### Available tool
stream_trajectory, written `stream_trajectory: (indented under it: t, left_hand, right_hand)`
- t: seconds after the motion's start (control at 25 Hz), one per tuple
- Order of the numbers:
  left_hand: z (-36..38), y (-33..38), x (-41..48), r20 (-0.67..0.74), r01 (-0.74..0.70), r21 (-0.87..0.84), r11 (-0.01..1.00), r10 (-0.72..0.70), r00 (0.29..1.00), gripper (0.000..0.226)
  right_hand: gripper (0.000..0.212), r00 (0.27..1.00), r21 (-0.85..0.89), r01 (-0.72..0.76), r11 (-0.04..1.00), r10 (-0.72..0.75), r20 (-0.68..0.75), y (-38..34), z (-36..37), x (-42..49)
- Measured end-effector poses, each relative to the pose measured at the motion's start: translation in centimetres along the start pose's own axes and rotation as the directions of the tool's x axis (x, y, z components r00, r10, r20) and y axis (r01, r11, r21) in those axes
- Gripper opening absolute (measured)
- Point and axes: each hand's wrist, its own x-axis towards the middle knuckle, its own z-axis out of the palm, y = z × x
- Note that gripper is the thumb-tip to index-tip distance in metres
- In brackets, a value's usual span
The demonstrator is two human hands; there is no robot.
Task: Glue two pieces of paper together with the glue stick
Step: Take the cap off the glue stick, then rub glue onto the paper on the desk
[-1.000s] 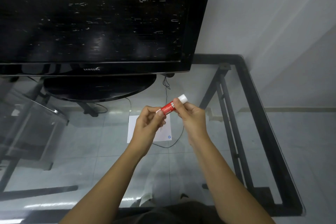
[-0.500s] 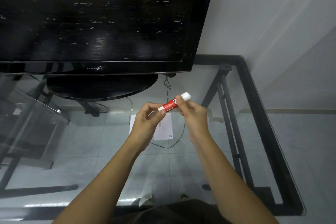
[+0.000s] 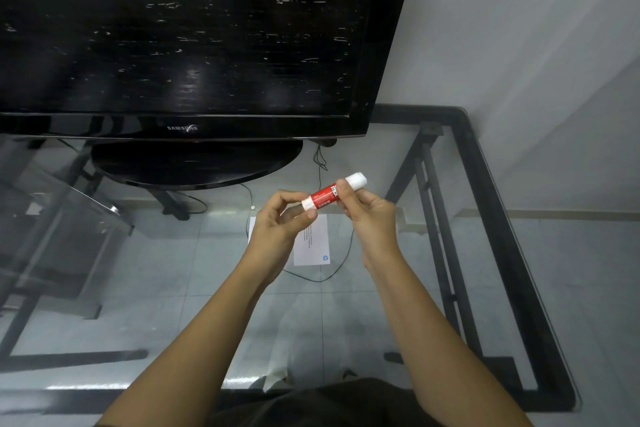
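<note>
Above the glass table (image 3: 398,340) and its white paper sheet (image 3: 311,246), the right hand (image 3: 369,215) grips the red glue stick (image 3: 323,197) while the left hand (image 3: 277,229) pinches its white base end.

We work at a glass table (image 3: 398,288) with a black frame running along its right and near edges. Our landmark is the television (image 3: 194,31), whose oval black base (image 3: 195,163) stands directly on the glass at the far left. In front of that base, slightly to its right, a white sheet of paper (image 3: 311,243) lies flat on the glass, with small print and a blue logo at its near right corner.
</note>
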Motion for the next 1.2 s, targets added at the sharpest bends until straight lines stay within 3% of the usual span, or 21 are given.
stream_trajectory:
  t: [0.12, 0.2, 0.32, 0.44, 0.48, 0.52, 0.56, 0.6, 0.64, 0.68, 0.76, 0.8, 0.96, 1.04, 1.08, 1.16, 1.2]
  left_hand:
    - [0.2, 0.4, 0.1, -0.018, 0.118, -0.047, 0.992, -0.119, 0.993, 0.043]
    - [0.2, 0.5, 0.3, -0.033, 0.142, 0.0, 0.99, -0.142, 0.989, 0.043]
    - [0.0, 0.5, 0.1, -0.02, 0.042, 0.03, 0.999, -0.042, 0.999, 0.018]
    - [-0.3, 0.5, 0.0, -0.047, -0.131, 0.127, 0.983, 0.137, 0.989, 0.017]
    - [-0.3, 0.4, 0.0, -0.063, -0.266, 0.29, 0.919, 0.296, 0.953, 0.018]
    - [-0.4, 0.2, -0.1, -0.024, -0.409, 0.523, 0.748, 0.492, 0.87, 0.017]
    - [-0.6, -0.1, 0.0, 0.08, -0.501, 0.703, 0.505, 0.643, 0.761, 0.016]
    - [-0.8, -0.4, 0.0, 0.161, -0.536, 0.771, 0.344, 0.709, 0.686, 0.018]
    - [-0.9, -0.6, -0.1, 0.165, -0.526, 0.781, 0.337, 0.701, 0.694, 0.024]
    - [-0.8, -0.4, -0.2, 0.099, -0.481, 0.738, 0.472, 0.63, 0.77, 0.033]
    - [-0.7, -0.1, -0.4, -0.021, -0.295, 0.477, 0.828, 0.347, 0.938, 0.045]
    - [-0.6, -0.1, -0.4, -0.039, -0.203, 0.357, 0.912, 0.231, 0.972, 0.045]
    - [-1.2, -0.8, 0.2, -0.135, -0.096, 0.142, 0.985, 0.116, 0.984, 0.026]
    - [-2.0, -1.5, 0.2, -0.206, -0.067, 0.091, 0.994, 0.084, 0.975, 0.021]
    - [-2.5, -1.8, 0.0, -0.234, -0.051, 0.08, 0.995, 0.068, 0.97, 0.019]
    - [-3.5, -2.6, -0.2, -0.28, -0.01, 0.079, 0.997, 0.031, 0.96, 0.015]
    - [-4.0, -3.1, -0.3, -0.299, 0.014, 0.079, 0.997, 0.01, 0.954, 0.014]
  right_hand:
    - [0.016, 1.0, 0.017, -0.005, 1.0, 0.005, 0.014, 0.1, 0.1, 0.0]
    - [0.016, 1.0, 0.018, -0.003, 1.0, 0.003, 0.019, 0.1, 0.1, 0.1]
    - [0.015, 1.0, 0.023, -0.003, 1.0, 0.003, 0.023, 0.1, 0.1, 0.1]
    - [0.014, 1.0, 0.016, -0.012, 1.0, 0.011, 0.027, 0.0, 0.2, 0.1]
    - [0.014, 0.999, 0.005, -0.018, 1.0, 0.017, 0.027, 0.1, 0.2, 0.1]
    - [0.015, 0.999, -0.009, -0.025, 1.0, 0.025, 0.027, 0.2, 0.3, 0.1]
    - [0.016, 0.999, -0.025, -0.033, 0.999, 0.034, 0.028, 0.2, 0.5, 0.1]
    - [0.016, 0.999, -0.034, -0.037, 0.999, 0.038, 0.034, 0.3, 0.6, 0.0]
    - [0.015, 0.998, -0.033, -0.034, 0.999, 0.035, 0.044, 0.3, 0.6, 0.0]
    - [0.015, 0.998, -0.025, -0.027, 0.999, 0.029, 0.051, 0.4, 0.6, 0.0]
    - [0.015, 0.998, -0.019, -0.021, 1.0, 0.022, 0.059, 0.6, 0.6, 0.0]
    - [0.016, 0.997, -0.023, -0.018, 1.0, 0.02, 0.069, 0.7, 0.5, 0.1]
    - [0.045, 0.98, -0.12, 0.019, 0.993, 0.005, 0.201, 2.2, 0.7, 0.9]
    - [0.064, 0.964, -0.32, 0.057, 0.946, 0.032, 0.264, 4.0, 0.5, 1.9]
    - [0.069, 0.959, -0.495, 0.116, 0.861, 0.032, 0.28, 5.3, 0.2, 2.6]
    - [0.069, 0.929, -0.801, 0.288, 0.525, 0.051, 0.367, 8.2, -0.4, 3.6]
    - [0.067, 0.904, -0.859, 0.354, 0.371, 0.1, 0.415, 9.5, -0.7, 3.8]
